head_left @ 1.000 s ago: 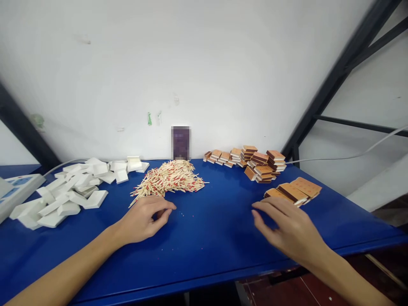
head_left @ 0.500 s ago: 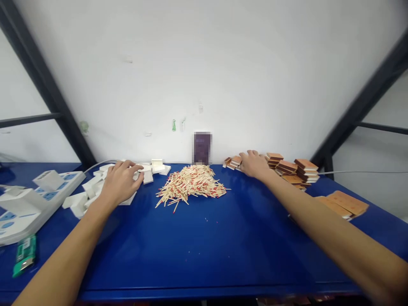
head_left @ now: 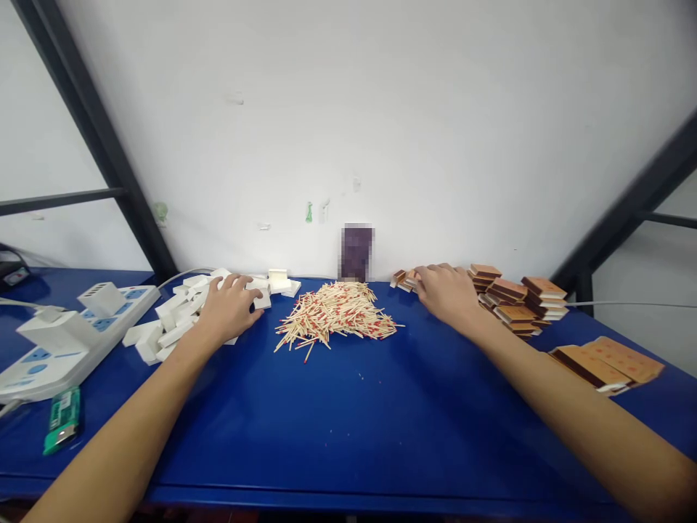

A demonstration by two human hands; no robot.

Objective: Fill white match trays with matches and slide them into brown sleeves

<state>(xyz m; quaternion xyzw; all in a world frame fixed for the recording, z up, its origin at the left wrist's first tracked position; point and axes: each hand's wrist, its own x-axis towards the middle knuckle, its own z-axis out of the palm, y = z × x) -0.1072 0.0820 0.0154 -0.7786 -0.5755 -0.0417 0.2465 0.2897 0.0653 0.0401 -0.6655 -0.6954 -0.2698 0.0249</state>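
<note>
A heap of red-tipped matchsticks (head_left: 337,319) lies in the middle of the blue table (head_left: 348,421), near the wall. To its left is a pile of white matchbox trays (head_left: 174,319). My left hand (head_left: 229,309) rests on that pile, its fingers curled round one white tray (head_left: 260,298). To the right of the matches, orange-brown matchbox sleeves (head_left: 512,301) are stacked in a row. My right hand (head_left: 443,290) lies on the left end of that row, fingers bent over the sleeves there. Whether it grips one is hidden.
A white power strip (head_left: 59,338) with adapters sits at the far left, and a green lighter (head_left: 62,418) lies in front of it. More flat orange sleeves (head_left: 610,361) lie at the right edge. Black frame bars slant up on both sides. A blurred dark card (head_left: 356,252) leans on the wall.
A second ago both hands lay near the table's front. They have since reached back, the left to the white trays, the right to the orange sleeves. In the last half second they barely moved.
</note>
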